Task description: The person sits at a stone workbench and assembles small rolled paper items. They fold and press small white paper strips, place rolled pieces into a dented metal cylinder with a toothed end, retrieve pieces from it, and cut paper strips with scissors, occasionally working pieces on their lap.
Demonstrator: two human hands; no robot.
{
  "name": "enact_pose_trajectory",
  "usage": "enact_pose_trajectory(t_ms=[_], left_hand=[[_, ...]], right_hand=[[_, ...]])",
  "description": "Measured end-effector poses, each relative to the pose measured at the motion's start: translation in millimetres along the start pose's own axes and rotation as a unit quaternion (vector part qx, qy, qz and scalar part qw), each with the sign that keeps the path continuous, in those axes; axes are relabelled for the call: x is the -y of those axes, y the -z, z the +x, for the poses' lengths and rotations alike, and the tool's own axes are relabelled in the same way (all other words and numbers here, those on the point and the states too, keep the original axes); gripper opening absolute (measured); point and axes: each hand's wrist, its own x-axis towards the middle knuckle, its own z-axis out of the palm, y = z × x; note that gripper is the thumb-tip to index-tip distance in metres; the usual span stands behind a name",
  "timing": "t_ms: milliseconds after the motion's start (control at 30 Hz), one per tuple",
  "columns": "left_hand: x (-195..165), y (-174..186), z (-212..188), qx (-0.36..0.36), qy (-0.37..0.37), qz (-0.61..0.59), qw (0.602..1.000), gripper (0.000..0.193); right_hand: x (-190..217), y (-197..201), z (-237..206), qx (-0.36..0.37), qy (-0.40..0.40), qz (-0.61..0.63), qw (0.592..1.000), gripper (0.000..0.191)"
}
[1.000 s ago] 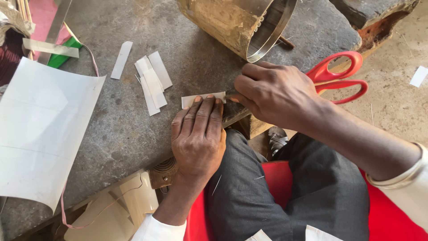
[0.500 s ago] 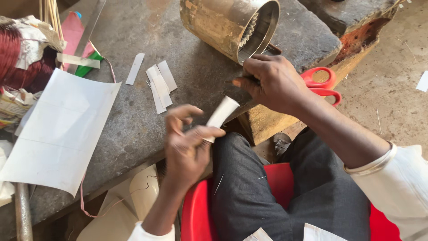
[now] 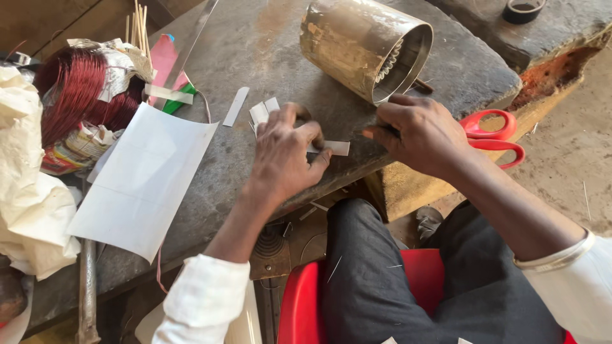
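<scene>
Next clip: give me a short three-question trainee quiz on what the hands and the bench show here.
1. True or false: the left hand holds a white paper strip.
2. What lies just beyond the right hand at the bench edge? A) red scissors B) a hammer C) a cup
3. What colour is the wire coil at far left?

Key: 1 true; 2 A; 3 dark red.

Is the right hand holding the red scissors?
No. The red scissors lie on the bench edge behind the right hand, which grips a small dark tool instead.
</scene>
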Motion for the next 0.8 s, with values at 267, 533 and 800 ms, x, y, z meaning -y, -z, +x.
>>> enact_pose_trajectory(t_ms=[267,533,800], left_hand=[[-32.2,-15.3,-42.6,-0.029,-0.079,-0.018,0.996,0.081],[-37.2,-22.9,-40.4,-0.080,-0.060,0.039,0.994,0.058],[-43.7,-38.1,-66.0,-0.088,-0.014,0.016,0.996,0.055]], right_hand=[[3.3,-8.4,0.1,0.045,-0.017,-0.067,0.997,0.034],[16.4,-12.5,7.9,0.048,0.037,-0.122,0.991,0.027],[24.6,-19.4,-8.2,0.036,0.041,-0.133,0.990,0.023]])
